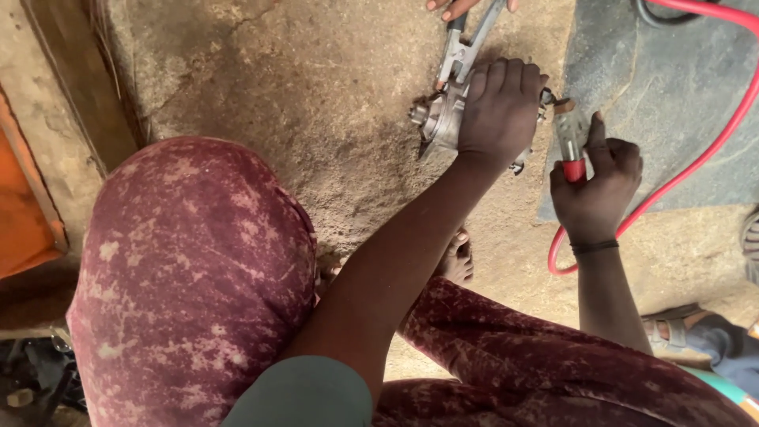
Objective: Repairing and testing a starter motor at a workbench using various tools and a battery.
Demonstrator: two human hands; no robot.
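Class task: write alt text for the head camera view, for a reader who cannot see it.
The person's left hand presses on a grey metal machine part on the rough concrete floor, while the right hand holds a red-handled clamp beside it. Another person's fingers hold grey pliers above.

- The bare dirt floor [316,103] in the upper middle of the frame lies open, left of the metal part [439,119].
- The left hand [498,107] covers that part from above, so it can be reached only from its left side.
- Another person's fingers [466,6] and a grey clamp [462,47] block the top edge.
- The right hand [594,186] holds a red-handled clamp [571,138] just right of the part, leaving a narrow gap.
- A red cable [696,162] curves across the right side.
- The person's knees [190,277] fill the lower frame.
- A sandalled foot [680,328] sits at the lower right.
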